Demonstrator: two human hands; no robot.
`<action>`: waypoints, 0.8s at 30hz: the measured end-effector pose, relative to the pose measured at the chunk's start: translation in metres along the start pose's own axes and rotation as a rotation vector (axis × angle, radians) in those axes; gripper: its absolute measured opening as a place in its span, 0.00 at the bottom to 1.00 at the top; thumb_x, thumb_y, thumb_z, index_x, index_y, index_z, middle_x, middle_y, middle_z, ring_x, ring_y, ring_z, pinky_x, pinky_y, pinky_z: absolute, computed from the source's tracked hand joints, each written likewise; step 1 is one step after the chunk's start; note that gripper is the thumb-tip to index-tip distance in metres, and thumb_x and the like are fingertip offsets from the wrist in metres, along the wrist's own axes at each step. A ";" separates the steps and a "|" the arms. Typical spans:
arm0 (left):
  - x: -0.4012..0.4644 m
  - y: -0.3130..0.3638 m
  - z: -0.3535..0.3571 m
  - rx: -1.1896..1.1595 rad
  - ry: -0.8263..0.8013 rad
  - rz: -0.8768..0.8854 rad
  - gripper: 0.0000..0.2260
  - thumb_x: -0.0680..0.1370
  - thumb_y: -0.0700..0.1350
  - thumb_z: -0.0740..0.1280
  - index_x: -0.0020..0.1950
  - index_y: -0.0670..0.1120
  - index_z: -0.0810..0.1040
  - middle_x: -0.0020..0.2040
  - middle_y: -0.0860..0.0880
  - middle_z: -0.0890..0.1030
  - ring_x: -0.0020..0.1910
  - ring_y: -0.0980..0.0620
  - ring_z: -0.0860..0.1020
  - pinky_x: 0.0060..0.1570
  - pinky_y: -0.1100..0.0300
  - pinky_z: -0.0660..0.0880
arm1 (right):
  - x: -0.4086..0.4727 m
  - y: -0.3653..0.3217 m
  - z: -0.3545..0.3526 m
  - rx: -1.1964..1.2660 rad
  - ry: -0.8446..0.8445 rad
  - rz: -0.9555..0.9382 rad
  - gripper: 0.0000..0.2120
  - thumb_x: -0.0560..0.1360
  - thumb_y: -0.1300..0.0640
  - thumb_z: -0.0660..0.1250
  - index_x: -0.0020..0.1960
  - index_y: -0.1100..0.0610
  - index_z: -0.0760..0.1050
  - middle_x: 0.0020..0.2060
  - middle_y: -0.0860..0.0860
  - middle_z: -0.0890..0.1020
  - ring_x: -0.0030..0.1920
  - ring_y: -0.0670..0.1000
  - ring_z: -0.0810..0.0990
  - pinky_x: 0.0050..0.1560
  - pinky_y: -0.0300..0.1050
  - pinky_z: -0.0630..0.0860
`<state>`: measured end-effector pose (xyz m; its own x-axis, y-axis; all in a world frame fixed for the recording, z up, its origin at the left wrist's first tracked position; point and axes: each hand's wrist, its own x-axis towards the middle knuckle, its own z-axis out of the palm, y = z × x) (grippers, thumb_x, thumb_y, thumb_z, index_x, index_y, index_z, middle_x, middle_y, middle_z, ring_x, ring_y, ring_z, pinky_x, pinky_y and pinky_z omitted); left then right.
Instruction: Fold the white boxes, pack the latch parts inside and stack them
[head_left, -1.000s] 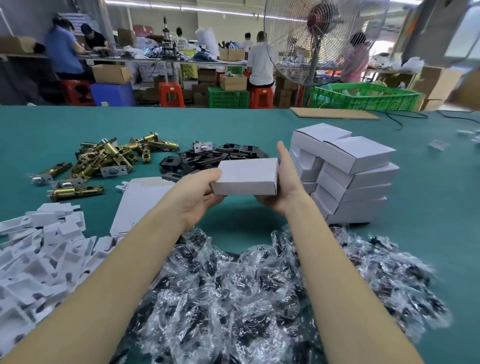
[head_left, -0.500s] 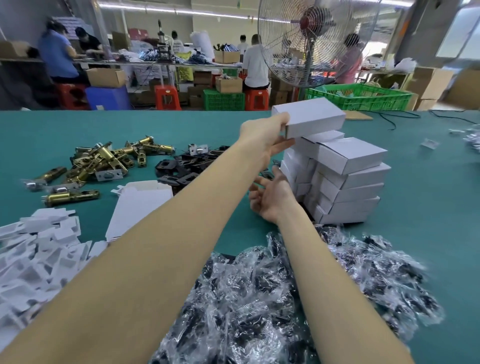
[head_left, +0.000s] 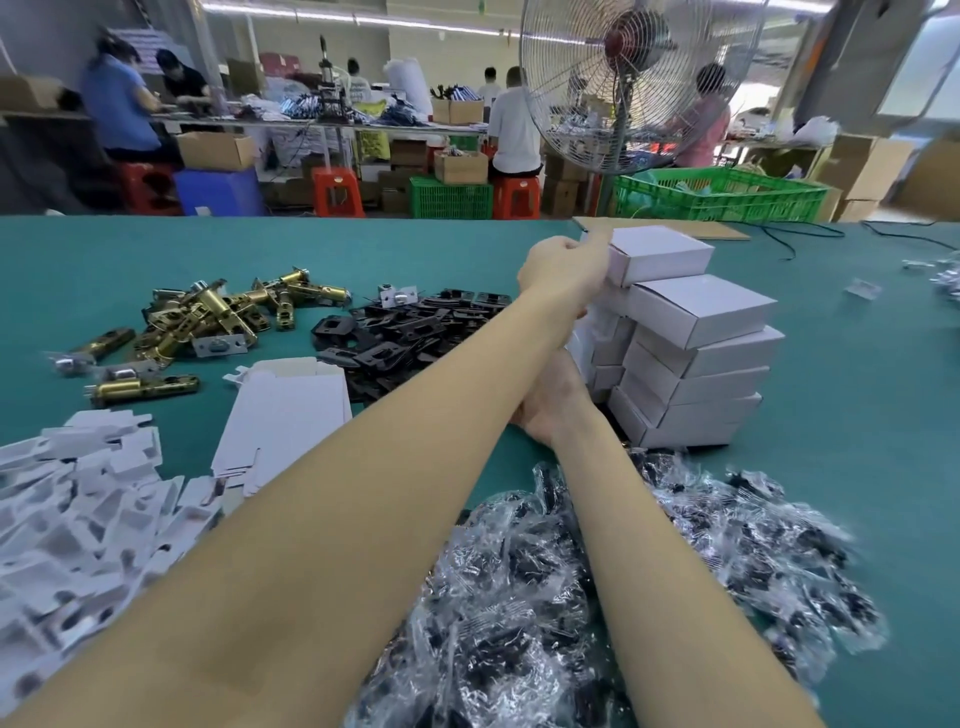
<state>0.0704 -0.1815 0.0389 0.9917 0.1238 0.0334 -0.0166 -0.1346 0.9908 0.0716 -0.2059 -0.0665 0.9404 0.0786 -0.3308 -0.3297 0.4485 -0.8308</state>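
Observation:
A stack of closed white boxes (head_left: 696, 374) stands on the green table (head_left: 857, 415) at centre right. My left hand (head_left: 563, 270) reaches across and grips the left end of a closed white box (head_left: 660, 254) that rests on top of the stack. My right hand (head_left: 545, 405) lies low beside the stack's left side, fingers relaxed, partly hidden behind my left forearm. Brass latch bolts (head_left: 208, 322) and black strike plates (head_left: 410, 332) lie in heaps at the left. A flat unfolded box blank (head_left: 285, 415) lies in front of them.
A heap of small clear plastic bags with dark parts (head_left: 597, 597) fills the near edge. White cardboard inserts (head_left: 78, 509) pile up at the near left. A standing fan (head_left: 634, 88) and a green crate (head_left: 722, 200) stand behind the table; people work at far benches.
My left hand carried the closed box from both hands up onto the top of the stack and lowered it there. My right hand let go and dropped beside the stack.

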 end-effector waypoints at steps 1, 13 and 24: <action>-0.001 -0.005 -0.007 0.014 0.010 0.031 0.20 0.82 0.58 0.63 0.35 0.48 0.66 0.35 0.50 0.70 0.36 0.49 0.72 0.44 0.56 0.75 | 0.000 -0.001 -0.001 -0.004 0.003 0.007 0.22 0.85 0.42 0.54 0.39 0.53 0.70 0.24 0.48 0.73 0.23 0.48 0.67 0.29 0.41 0.59; -0.037 -0.127 -0.128 0.595 -0.075 0.171 0.11 0.79 0.53 0.70 0.38 0.51 0.76 0.35 0.56 0.77 0.35 0.62 0.73 0.33 0.70 0.65 | 0.002 0.007 0.006 -0.341 0.002 -0.018 0.13 0.83 0.50 0.61 0.44 0.54 0.77 0.28 0.47 0.77 0.21 0.45 0.71 0.22 0.34 0.65; -0.048 -0.136 -0.143 0.850 -0.292 0.221 0.11 0.81 0.55 0.66 0.55 0.47 0.78 0.51 0.48 0.82 0.52 0.45 0.79 0.52 0.53 0.76 | -0.008 0.009 0.028 -0.999 -0.204 -0.108 0.08 0.81 0.51 0.68 0.47 0.53 0.81 0.34 0.48 0.82 0.35 0.48 0.81 0.38 0.40 0.79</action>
<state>0.0069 -0.0282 -0.0785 0.9717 -0.2279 0.0614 -0.2250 -0.8159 0.5326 0.0633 -0.1773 -0.0585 0.9347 0.2733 -0.2271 -0.0734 -0.4768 -0.8760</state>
